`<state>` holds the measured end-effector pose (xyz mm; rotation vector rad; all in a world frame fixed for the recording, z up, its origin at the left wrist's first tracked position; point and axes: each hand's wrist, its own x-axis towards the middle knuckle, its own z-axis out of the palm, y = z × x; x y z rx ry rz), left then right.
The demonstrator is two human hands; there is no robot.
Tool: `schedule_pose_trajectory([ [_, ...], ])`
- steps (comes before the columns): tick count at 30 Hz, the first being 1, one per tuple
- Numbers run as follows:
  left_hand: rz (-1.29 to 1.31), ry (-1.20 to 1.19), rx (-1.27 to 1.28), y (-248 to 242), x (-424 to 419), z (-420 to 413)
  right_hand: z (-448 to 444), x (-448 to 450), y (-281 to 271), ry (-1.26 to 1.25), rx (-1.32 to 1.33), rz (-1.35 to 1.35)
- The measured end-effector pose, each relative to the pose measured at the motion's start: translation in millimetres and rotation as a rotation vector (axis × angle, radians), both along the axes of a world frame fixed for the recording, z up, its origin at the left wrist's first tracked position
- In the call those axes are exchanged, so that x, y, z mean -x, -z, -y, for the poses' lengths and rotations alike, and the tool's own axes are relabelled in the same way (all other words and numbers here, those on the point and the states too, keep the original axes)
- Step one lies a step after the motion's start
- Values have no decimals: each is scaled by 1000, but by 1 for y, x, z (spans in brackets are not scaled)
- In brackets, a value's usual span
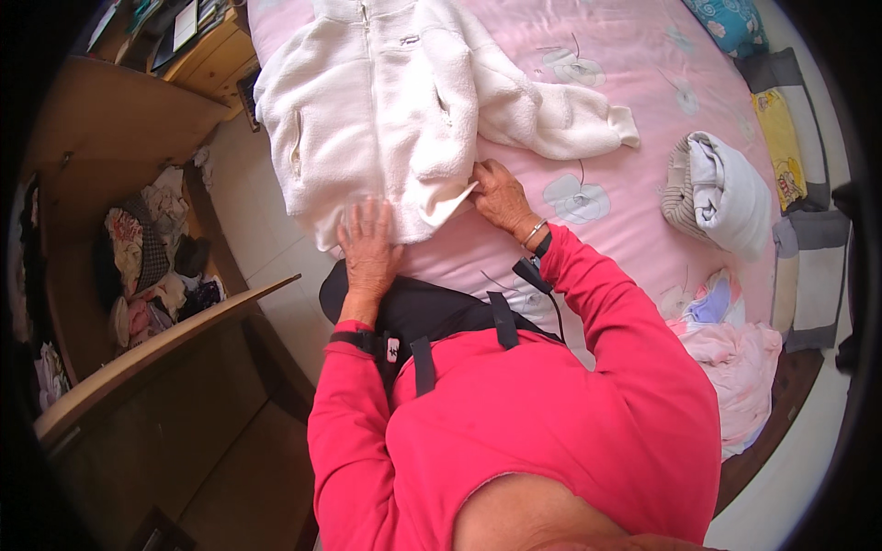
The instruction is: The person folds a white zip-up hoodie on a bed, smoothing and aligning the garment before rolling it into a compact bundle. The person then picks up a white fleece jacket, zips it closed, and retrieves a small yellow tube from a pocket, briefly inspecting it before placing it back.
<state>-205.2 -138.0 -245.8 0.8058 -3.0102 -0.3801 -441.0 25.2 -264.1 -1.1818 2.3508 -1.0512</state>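
A white fleece jacket (337,124) with a front zipper lies face up on a pink flowered bed sheet (641,179). Its sleeve at the right of the view stretches out across the sheet. My left hand (368,248) rests flat, fingers spread, on the jacket's bottom hem. My right hand (501,196) pinches the hem's corner at the other side, which is lifted and folded up a little. The fingertips of my right hand are partly hidden by the fabric.
A folded light grey garment (730,193) lies on the bed at the right, with crumpled pink cloth (737,372) nearer me. At the left an open wooden cabinet door (172,337) juts out beside a compartment of piled clothes (151,262). A teal pillow (734,24) is at the top right.
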Motion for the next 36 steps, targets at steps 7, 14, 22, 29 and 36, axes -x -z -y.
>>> schedule_pose_trajectory([
  [7, -84, -114, 12, 15, -8, 16, -5, 19, -46, 277, 260, 1019],
  [14, -257, -186, -28, -7, -2, 28, -76, 60, -188, 174, 485, 841],
  [22, -381, 207, 240, -122, -49, -50, -178, 95, -139, 254, -288, -321],
  [29, -163, 41, -15, -79, -67, -64, -180, 30, -17, 75, -232, -282],
  [36, -15, 44, 38, -66, -55, -72, -143, 29, -23, 209, -138, -155],
])
